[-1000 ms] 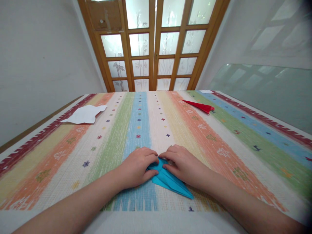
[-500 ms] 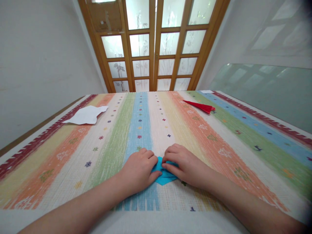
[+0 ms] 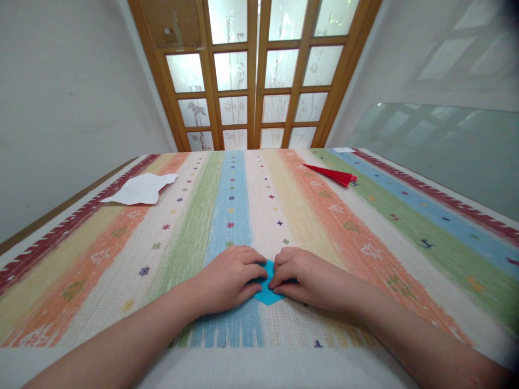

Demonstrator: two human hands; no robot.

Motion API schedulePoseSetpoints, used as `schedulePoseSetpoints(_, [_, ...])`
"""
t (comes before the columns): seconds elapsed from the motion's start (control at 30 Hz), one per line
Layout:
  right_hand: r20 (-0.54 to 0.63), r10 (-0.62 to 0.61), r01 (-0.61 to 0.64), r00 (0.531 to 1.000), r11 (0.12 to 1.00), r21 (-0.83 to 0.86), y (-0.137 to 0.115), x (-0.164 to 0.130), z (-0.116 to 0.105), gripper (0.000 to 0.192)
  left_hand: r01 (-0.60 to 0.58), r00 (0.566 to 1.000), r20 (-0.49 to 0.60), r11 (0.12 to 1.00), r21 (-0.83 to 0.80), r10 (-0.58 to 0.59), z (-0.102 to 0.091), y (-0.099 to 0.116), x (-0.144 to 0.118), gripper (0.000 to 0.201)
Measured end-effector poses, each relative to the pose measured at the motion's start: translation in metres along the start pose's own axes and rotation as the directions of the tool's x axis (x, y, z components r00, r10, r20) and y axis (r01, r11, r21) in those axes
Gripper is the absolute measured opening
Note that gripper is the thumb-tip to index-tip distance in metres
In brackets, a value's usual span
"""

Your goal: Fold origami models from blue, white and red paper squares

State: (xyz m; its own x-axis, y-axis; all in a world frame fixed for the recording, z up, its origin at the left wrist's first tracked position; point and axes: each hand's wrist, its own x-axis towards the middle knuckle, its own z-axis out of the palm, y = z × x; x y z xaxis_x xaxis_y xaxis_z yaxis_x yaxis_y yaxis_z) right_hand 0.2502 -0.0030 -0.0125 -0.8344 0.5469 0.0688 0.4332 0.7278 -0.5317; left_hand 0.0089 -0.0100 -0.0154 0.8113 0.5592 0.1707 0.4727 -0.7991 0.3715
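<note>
Left hand (image 3: 227,278) and right hand (image 3: 306,275) both flat, fingers curled, pinning small folded blue paper (image 3: 266,292) between them on striped tablecloth (image 3: 365,227) near front edge, keeping the fold flat

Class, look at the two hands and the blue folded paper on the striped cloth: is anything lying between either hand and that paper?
Nothing visible does. The left hand and the right hand both press directly on the blue folded paper. The red folded paper and white paper lie far off.
</note>
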Motion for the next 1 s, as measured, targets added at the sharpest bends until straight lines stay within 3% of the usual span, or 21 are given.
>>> schedulePoseSetpoints(0.27, [0.047, 0.013, -0.013, 0.999, 1.0, 0.007, -0.004, 0.0, -0.006, 0.016, -0.139, 0.987, 0.068, 0.981, -0.135, 0.149, -0.011, -0.012, -0.001, 0.023])
schedulePoseSetpoints(0.47, [0.058, -0.004, 0.002, 0.998, 0.999, 0.044, -0.001, -0.003, -0.01, 0.016, -0.095, 0.99, 0.091, 0.987, -0.128, 0.107, -0.014, -0.013, -0.004, 0.041])
schedulePoseSetpoints(1.0, [0.101, -0.014, 0.011, 0.995, 1.0, 0.029, 0.004, -0.005, -0.013, 0.028, -0.059, 0.986, 0.153, 0.995, -0.077, 0.07, -0.031, -0.005, -0.005, 0.038])
